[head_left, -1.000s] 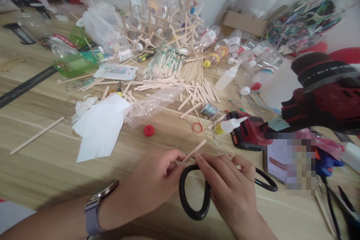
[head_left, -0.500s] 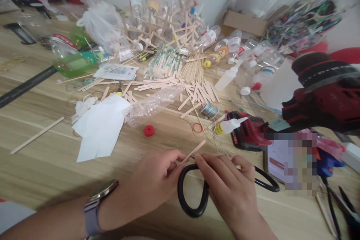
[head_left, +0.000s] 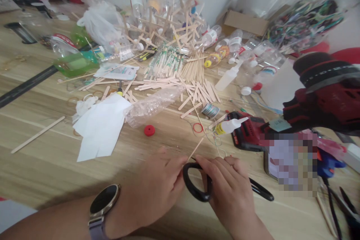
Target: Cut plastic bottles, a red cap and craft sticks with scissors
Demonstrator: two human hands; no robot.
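Observation:
My left hand [head_left: 157, 183], with a watch [head_left: 104, 199] on its wrist, is closed around a wooden craft stick [head_left: 196, 148] that pokes up past the fingertips. Closed on a pair of scissors with black loop handles [head_left: 206, 191], my right hand [head_left: 232, 185] touches or nearly touches the left fingers. One loop lies between the hands and the other sticks out to the right. The blades are mostly hidden by my fingers; whether they touch the stick I cannot tell. A red bottle cap [head_left: 149, 130] lies just beyond my left hand.
White paper [head_left: 98, 129] and a cut plastic bottle piece [head_left: 154, 105] lie ahead. Behind them are loose craft sticks [head_left: 160, 83] and several bottles. A glue bottle [head_left: 231, 125], thread spool [head_left: 210, 110], red power drill [head_left: 317, 101] and phone [head_left: 281, 165] are on the right.
My left hand has rolled over, showing more of its back and the watch face. The stick's visible end has turned narrower, and the scissors' handles have tilted and shifted slightly.

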